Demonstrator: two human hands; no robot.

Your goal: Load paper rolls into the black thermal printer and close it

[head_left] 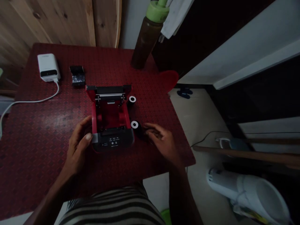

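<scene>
A small red-and-black label printer [112, 140] sits on the table with its lid [110, 90] tipped up and its red inner bay showing. My left hand [79, 140] grips the printer's left side, thumb on the front corner by a pale strip and fingers behind the wall. Just right of the printer lies a black roll with a white core [134, 125]. My right hand [159, 136] is closed, its curled fingers around that roll's right end, which is dark and partly hidden. A second black roll with a white core [132, 99] stands near the lid's right side.
On the red patterned table [47, 156] are a white power bank [48, 66] with a cable, a crumpled black piece [77, 75] and a tall green-capped bottle [147, 37]. A red round object [170, 80] shows beyond the right edge. Slippers [184, 92] lie on the floor.
</scene>
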